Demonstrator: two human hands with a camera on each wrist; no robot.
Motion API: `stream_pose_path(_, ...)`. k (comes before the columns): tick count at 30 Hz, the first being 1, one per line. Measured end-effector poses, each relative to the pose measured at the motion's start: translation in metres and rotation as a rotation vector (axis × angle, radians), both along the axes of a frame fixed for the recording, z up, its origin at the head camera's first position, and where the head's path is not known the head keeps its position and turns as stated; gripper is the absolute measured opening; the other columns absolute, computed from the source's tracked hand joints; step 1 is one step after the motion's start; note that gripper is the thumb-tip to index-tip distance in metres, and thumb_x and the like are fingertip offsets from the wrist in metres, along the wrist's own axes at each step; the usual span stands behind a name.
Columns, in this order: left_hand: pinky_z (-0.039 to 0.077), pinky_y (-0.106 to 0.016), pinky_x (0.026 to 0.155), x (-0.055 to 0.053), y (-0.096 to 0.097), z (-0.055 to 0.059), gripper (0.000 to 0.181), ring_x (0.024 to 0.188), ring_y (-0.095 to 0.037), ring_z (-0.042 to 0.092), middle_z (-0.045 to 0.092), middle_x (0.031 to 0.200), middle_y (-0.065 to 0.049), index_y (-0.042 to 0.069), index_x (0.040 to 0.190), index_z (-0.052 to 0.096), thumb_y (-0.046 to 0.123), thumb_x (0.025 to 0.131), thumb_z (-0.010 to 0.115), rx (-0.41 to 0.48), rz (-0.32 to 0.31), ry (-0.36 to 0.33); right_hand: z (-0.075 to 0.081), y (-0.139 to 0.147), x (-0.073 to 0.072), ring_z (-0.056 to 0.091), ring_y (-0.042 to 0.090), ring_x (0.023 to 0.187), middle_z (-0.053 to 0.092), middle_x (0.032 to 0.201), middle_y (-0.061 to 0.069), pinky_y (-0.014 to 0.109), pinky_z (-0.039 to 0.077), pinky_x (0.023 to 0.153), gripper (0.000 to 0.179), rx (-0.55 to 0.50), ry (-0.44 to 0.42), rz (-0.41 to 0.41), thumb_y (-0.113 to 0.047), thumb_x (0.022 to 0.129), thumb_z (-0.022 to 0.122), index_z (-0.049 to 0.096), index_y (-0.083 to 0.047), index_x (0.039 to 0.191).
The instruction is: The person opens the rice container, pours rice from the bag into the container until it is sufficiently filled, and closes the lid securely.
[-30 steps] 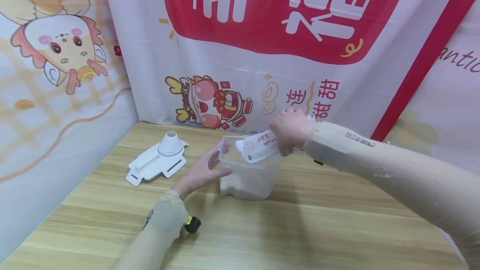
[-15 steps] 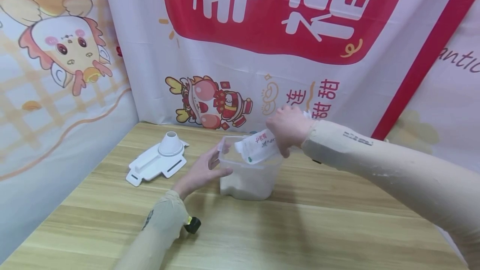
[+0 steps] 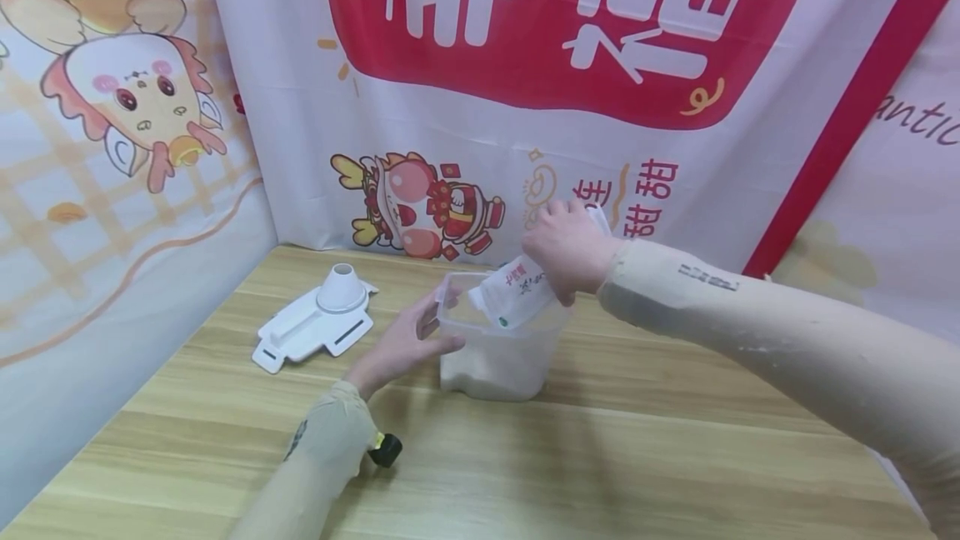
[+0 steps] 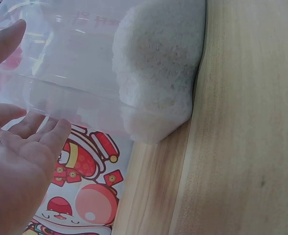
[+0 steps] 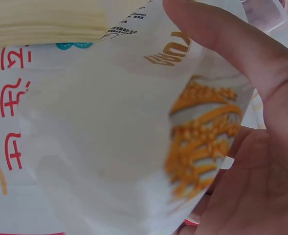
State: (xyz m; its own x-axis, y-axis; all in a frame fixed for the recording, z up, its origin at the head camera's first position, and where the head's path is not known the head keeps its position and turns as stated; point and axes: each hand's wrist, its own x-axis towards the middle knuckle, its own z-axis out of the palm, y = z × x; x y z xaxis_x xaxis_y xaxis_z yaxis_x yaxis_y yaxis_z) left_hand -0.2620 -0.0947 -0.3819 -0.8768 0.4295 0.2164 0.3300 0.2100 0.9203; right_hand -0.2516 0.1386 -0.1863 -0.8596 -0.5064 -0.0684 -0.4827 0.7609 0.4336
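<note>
A clear plastic storage container (image 3: 498, 361) stands on the wooden table, partly filled with white rice (image 4: 156, 68). My left hand (image 3: 408, 344) holds it by its left side near the rim, fingers and thumb spread around the wall. The left wrist view shows the fingers and thumb (image 4: 6, 44) against the plastic. My right hand (image 3: 570, 248) grips a white printed rice bag (image 3: 513, 294), tilted with its lower end inside the container's mouth. Golden grain ears are printed on the bag (image 5: 202, 132) in the right wrist view, where the thumb lies across it.
A white plastic lid (image 3: 311, 327) with a cone-shaped part on it lies on the table (image 3: 480, 465) left of the container. Printed cloths hang at the back (image 3: 420, 107) and the left (image 3: 150, 232), right at the table's edges.
My right hand has risen slightly and shifted left, tipping the bag more steeply into the container. My left hand, the container and the lid stay in place.
</note>
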Motion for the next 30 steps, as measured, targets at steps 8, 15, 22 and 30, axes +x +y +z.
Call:
stream_pose_path(8,0.027,-0.043,0.114,-0.002,0.001,-0.003,0.088,0.140,-0.021,0.033,0.038,0.153,-0.004,0.022,0.156,0.028,0.040,0.085,0.077,0.001,0.006,0.022,-0.001,0.000,0.001,0.050,0.033,0.107,0.062,0.115,0.014,0.056,0.037,0.099,0.068,0.006,0.003,0.013,-0.019,0.051,0.095,0.071,-0.015,0.114)
stream_pose_path(15,0.027,-0.044,0.113,0.000,0.003,-0.004,0.085,0.140,-0.020,0.033,0.038,0.153,-0.002,0.029,0.155,0.030,0.040,0.085,0.077,0.005,0.011,0.014,-0.006,0.004,0.000,0.051,0.033,0.107,0.062,0.117,0.015,0.055,0.041,0.096,0.072,-0.027,0.006,0.029,-0.021,0.055,0.094,0.067,-0.009,0.120)
stream_pose_path(22,0.027,-0.044,0.114,0.004,0.002,0.001,0.091,0.142,-0.023,0.030,0.035,0.155,-0.003,0.024,0.158,0.021,0.034,0.087,0.076,0.007,0.002,-0.002,-0.009,0.007,-0.002,0.049,0.037,0.115,0.060,0.123,0.017,0.061,0.037,0.100,0.081,-0.081,0.010,0.025,-0.023,0.058,0.093,0.060,-0.005,0.129)
stream_pose_path(30,0.028,-0.044,0.113,0.001,0.001,-0.002,0.088,0.141,-0.023,0.032,0.035,0.155,-0.006,0.031,0.155,0.027,0.040,0.084,0.078,-0.008,0.019,0.012,-0.012,0.012,0.000,0.050,0.034,0.110,0.062,0.119,0.013,0.061,0.037,0.098,0.066,-0.120,0.015,0.077,-0.023,0.061,0.092,0.067,-0.012,0.121)
